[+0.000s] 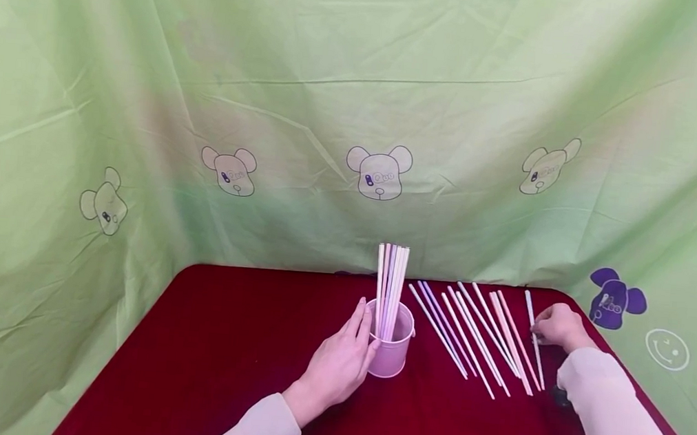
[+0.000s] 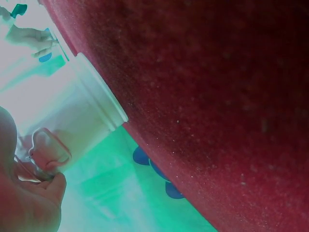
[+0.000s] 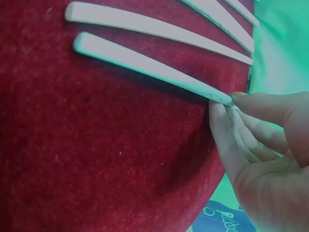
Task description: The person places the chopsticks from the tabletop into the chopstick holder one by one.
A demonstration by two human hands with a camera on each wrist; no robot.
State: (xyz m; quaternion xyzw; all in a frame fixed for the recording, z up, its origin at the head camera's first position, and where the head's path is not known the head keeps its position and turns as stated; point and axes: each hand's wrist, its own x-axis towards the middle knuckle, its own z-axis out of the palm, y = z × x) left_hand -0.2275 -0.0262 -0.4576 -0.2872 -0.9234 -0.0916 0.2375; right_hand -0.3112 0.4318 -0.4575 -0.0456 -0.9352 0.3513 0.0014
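A small pink bucket (image 1: 388,359) stands on the table, with several pale and purple chopsticks (image 1: 390,283) upright in it. My left hand (image 1: 338,365) holds the bucket from its left side, the thumb at the front; in the left wrist view the fingers (image 2: 41,198) lie by its wire handle (image 2: 50,150). To the right, my right hand (image 1: 559,327) pinches a whitish chopstick (image 1: 536,358), the rightmost of those outside the bucket. In the right wrist view, thumb and fingertips meet on that chopstick (image 3: 149,67) near its far end.
Several white, purple and pink chopsticks (image 1: 468,338) lie slantwise between the bucket and my right hand. The dark red cloth (image 1: 236,360) covers the table. Behind its far edge hangs a green curtain (image 1: 298,227) printed with bear heads.
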